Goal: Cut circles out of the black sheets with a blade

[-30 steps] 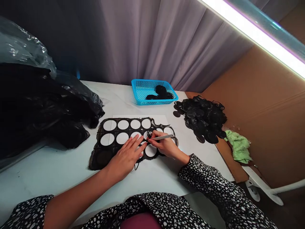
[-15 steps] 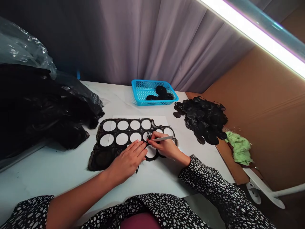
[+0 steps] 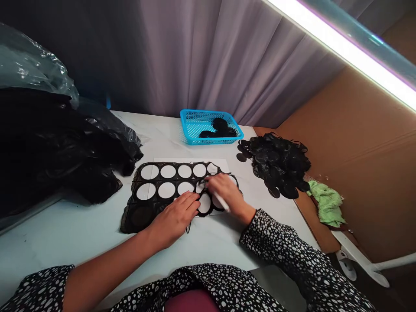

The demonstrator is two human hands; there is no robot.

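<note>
Lying flat, the left hand [image 3: 178, 216] touches a ragged, round-holed black sheet [image 3: 177, 179]; the right hand [image 3: 228, 191] grips a white tool [image 3: 222, 203].

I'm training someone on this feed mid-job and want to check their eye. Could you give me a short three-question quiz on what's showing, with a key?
1. Which hand has the slim white tool?
2. The blue basket contains: A) a green cloth; B) black pieces; C) white discs.
3. True or false: the left hand rests on the black sheet with round openings.

Key:
1. The right hand.
2. B.
3. True.
</note>
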